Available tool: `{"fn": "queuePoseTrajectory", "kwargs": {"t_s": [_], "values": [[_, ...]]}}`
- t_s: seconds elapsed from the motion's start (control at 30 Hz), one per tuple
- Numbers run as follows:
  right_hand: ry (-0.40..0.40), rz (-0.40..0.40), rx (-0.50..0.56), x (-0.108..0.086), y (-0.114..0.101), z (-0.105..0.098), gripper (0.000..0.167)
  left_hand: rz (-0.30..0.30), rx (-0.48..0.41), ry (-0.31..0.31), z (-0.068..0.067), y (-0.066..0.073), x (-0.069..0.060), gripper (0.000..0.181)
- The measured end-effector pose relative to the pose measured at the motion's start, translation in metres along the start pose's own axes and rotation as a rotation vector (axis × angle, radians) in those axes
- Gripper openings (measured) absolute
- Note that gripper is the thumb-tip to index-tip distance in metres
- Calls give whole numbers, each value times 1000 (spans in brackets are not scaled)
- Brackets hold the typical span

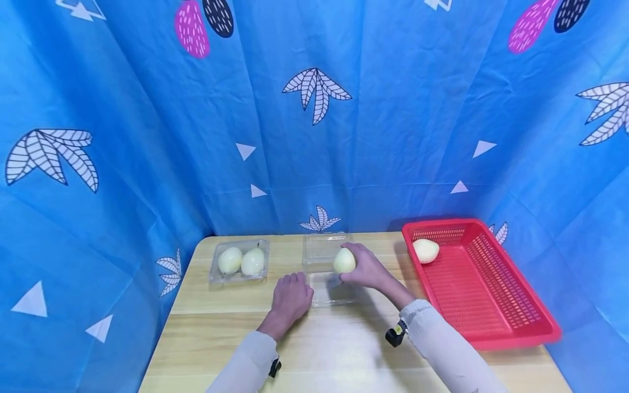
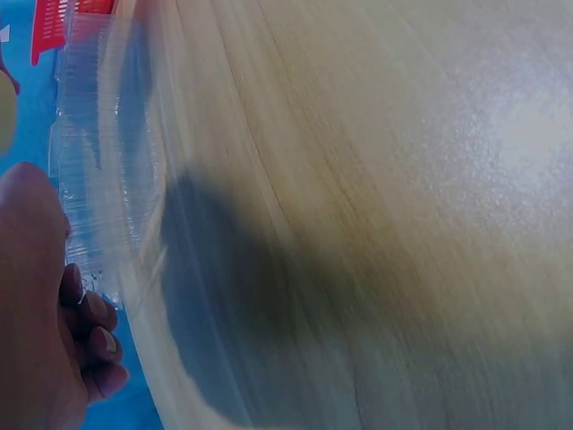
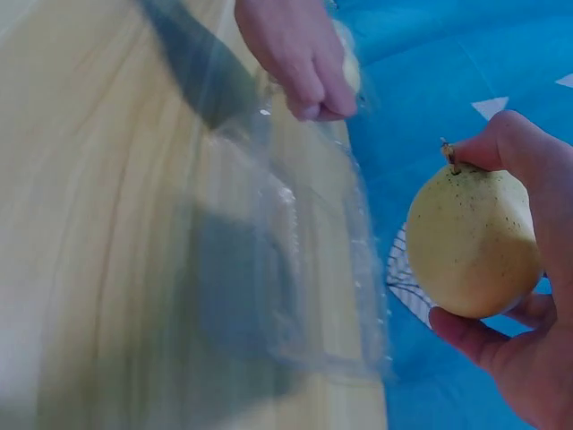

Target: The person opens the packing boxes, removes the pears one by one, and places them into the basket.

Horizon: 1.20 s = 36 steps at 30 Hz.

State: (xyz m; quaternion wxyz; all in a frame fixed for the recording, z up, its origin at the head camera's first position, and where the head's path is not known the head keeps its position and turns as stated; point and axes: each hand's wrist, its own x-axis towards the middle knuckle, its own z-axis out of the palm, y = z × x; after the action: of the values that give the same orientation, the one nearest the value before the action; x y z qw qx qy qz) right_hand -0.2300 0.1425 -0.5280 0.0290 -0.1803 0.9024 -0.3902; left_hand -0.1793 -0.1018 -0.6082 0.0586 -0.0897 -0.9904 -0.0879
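Note:
My right hand holds a pale yellow pear above an unfolded clear plastic clamshell box. The right wrist view shows the pear pinched between thumb and fingers, its short stem beside the thumb. Fingers curled, my left hand grips the box's left edge; in the left wrist view the box runs in between thumb and forefinger, where the contact is partly hidden. To the left, a clear plastic box contains two pears.
A red plastic basket stands on the right side of the wooden table, with one pear at its far left corner. Blue patterned curtain surrounds the table's back and sides.

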Motion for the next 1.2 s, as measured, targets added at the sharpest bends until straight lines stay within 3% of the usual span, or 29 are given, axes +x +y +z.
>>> {"fn": "queuePoseTrajectory", "kwargs": {"t_s": [0.13,0.53,1.2], "values": [[14,0,-28,-2,2,-19,86,8,0,16,1,0,0,23],[96,-2,-104,-4,14,-74,81,-19,-9,-20,-6,-1,0,24],[161,181,-157,-14,60,-136,82,5,15,24,0,-1,1,24]]}}
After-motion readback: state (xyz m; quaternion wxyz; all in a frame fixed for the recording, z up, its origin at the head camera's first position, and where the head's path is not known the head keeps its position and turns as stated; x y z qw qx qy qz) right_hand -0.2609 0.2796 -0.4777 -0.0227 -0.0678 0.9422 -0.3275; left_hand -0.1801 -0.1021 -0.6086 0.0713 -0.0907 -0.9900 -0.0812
